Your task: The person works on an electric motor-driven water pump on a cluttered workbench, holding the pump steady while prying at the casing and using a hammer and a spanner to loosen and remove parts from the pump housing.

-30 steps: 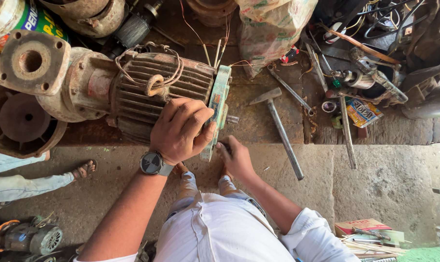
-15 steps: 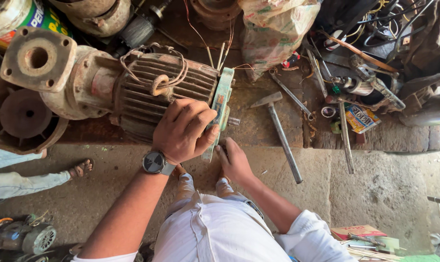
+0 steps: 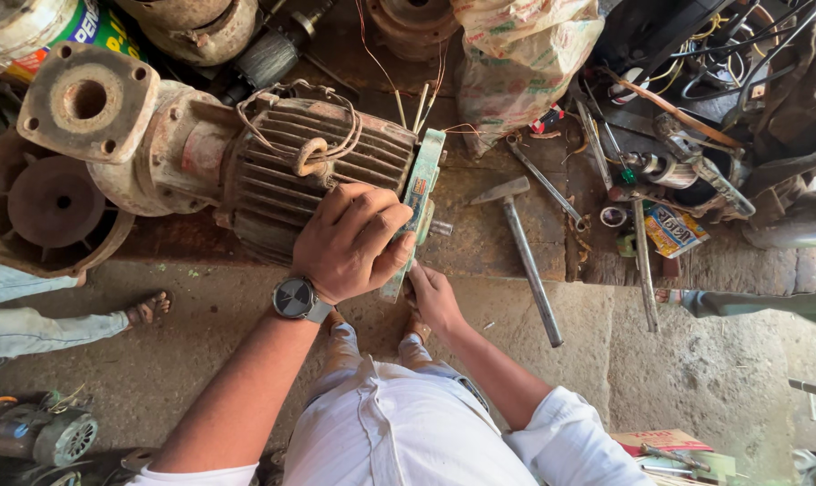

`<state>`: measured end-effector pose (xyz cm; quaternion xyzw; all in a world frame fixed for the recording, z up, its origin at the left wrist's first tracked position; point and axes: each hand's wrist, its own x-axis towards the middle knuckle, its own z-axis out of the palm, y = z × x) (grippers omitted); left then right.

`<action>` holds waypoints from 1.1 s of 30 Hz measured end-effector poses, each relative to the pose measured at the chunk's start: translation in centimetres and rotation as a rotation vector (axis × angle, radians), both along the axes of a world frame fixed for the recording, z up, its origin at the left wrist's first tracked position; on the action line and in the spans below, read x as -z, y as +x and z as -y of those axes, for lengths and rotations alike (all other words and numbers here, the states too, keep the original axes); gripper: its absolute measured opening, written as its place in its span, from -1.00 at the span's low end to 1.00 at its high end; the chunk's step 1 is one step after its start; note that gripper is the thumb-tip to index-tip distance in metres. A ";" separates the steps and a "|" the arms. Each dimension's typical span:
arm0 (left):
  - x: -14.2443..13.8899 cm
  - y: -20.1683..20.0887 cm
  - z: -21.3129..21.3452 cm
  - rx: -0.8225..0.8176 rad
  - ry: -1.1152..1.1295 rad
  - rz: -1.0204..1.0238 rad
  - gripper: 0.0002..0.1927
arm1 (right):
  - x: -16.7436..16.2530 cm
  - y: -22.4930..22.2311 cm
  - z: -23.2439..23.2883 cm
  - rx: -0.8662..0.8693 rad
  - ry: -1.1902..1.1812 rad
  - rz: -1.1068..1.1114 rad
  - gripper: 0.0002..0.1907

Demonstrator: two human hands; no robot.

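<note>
At frame centre, left hand (image 3: 352, 241) with wristwatch (image 3: 295, 298) clamped over the pale green end cover (image 3: 420, 202) of a rusty finned motor (image 3: 309, 171) lying on its side. Right hand (image 3: 433, 297) just below, fingers curled under the cover's lower edge. Farther right on the worktop (image 3: 480, 243): hammer (image 3: 527, 261), spanner (image 3: 545, 183), loose tools. Far left, a sandalled foot (image 3: 147, 309).

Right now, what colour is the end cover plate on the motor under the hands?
The end cover plate is pale green, worn and scuffed; the head view shows it best.
</note>
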<state>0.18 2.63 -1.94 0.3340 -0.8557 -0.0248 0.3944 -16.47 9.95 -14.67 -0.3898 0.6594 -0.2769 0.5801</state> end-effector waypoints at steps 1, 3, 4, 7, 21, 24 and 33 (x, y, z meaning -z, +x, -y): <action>-0.1 0.1 0.0 -0.001 0.002 0.002 -0.77 | 0.0 0.0 -0.1 0.030 0.089 0.108 -0.47; -0.2 0.1 0.0 0.008 0.001 0.000 -0.77 | 0.0 0.1 -0.2 0.005 -0.097 0.041 -0.50; -0.3 0.1 0.0 0.012 -0.002 -0.003 -0.77 | 0.0 0.0 -0.4 -0.056 -0.374 -0.135 -0.56; -0.6 0.2 0.1 0.005 -0.006 -0.002 -0.77 | -0.4 0.4 -0.5 -0.095 -0.551 -0.257 -0.64; -1.8 3.2 -0.2 0.087 0.006 -0.022 -0.72 | -0.8 2.8 -0.2 -0.091 -0.290 -0.149 -0.71; -3.2 7.1 -0.6 0.124 -0.108 0.029 -0.74 | -0.8 3.6 0.3 0.010 -0.019 0.077 -0.67; -6.2 28.5 9.3 -0.459 0.008 -0.115 -0.84 | -1.5 6.8 1.1 -0.047 -0.044 -0.530 -0.79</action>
